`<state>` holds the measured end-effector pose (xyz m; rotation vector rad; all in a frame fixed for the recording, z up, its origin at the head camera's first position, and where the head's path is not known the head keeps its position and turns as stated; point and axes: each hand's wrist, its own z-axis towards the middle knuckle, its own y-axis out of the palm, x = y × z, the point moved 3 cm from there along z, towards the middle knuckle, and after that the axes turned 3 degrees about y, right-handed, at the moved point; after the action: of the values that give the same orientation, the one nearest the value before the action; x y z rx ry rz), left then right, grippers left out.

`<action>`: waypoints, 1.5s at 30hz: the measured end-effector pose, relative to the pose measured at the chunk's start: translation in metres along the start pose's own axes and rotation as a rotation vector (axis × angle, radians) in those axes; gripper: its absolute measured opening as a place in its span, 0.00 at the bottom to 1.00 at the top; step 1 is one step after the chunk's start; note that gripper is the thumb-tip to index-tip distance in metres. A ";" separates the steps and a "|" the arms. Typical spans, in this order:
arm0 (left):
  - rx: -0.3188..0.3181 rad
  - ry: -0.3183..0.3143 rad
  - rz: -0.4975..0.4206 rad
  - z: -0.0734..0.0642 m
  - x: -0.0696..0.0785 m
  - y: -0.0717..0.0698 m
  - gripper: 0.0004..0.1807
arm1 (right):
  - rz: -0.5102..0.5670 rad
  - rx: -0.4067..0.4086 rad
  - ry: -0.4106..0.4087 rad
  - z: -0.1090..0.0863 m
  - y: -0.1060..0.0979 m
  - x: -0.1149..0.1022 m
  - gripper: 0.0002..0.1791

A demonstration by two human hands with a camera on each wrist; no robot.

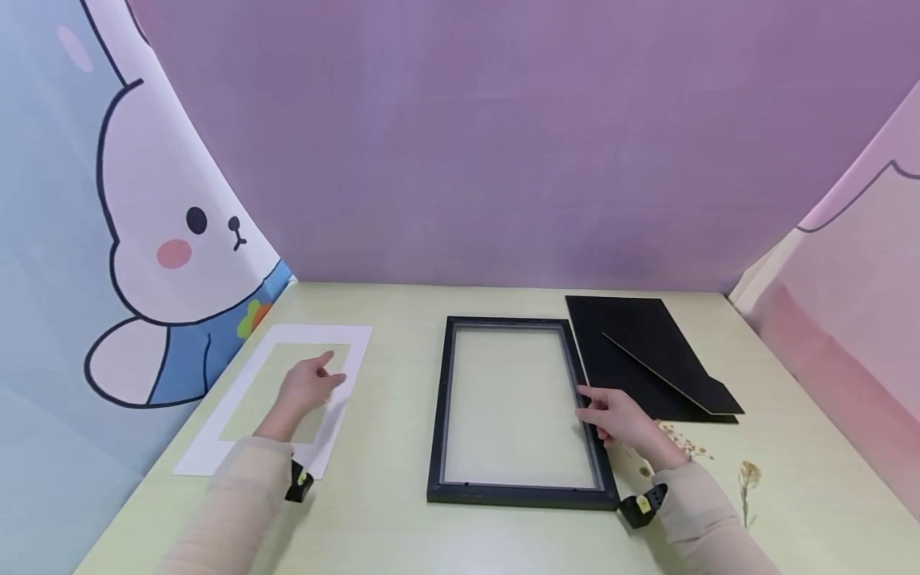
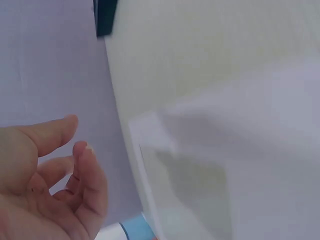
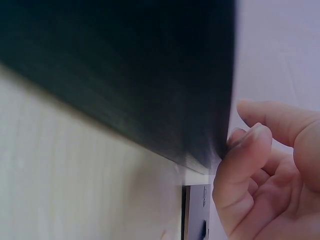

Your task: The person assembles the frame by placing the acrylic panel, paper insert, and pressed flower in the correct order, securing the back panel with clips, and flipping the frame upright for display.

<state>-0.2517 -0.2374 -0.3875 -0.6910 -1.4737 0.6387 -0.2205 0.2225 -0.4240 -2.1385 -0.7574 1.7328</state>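
Note:
A black picture frame (image 1: 523,497) lies flat on the table; the pale tabletop shows through its middle. My right hand (image 1: 620,415) is at its right side bar, fingertips touching or just over the bar. In the right wrist view, the frame's dark side (image 3: 145,85) fills the top, close to the loosely bent fingers of my right hand (image 3: 270,170). To the left lies a white mat (image 1: 204,451) with a rectangular cutout. My left hand (image 1: 305,387) hovers over it, thumb and forefinger apart. In the left wrist view, nothing sits between the left hand's (image 2: 60,185) fingers.
A black backing board (image 1: 607,319) with a partly raised stand flap (image 1: 683,371) lies beside the frame at the right. Dried flowers (image 1: 749,479) lie near the right forearm, with small dried sprigs (image 1: 683,441) by the wrist. A purple curtain (image 1: 503,144) hangs behind the table.

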 end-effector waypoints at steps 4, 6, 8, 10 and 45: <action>0.011 -0.046 0.068 -0.003 -0.021 -0.013 0.33 | -0.001 0.005 0.003 -0.001 -0.001 0.001 0.31; 0.010 -0.070 0.099 -0.004 -0.030 -0.019 0.34 | 0.000 0.007 0.007 -0.001 -0.001 0.001 0.30; 0.010 -0.098 0.131 -0.007 -0.039 -0.024 0.34 | 0.006 0.008 0.010 -0.001 0.000 0.000 0.30; 0.013 -0.120 0.170 -0.009 -0.046 -0.029 0.35 | 0.014 0.003 0.008 -0.001 0.000 0.000 0.30; 0.094 -0.397 0.293 -0.040 -0.124 -0.069 0.30 | 0.001 -0.001 -0.023 -0.003 0.000 -0.003 0.29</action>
<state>-0.2151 -0.3767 -0.4169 -0.7417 -1.7055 1.1131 -0.2177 0.2215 -0.4208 -2.1234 -0.7639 1.7601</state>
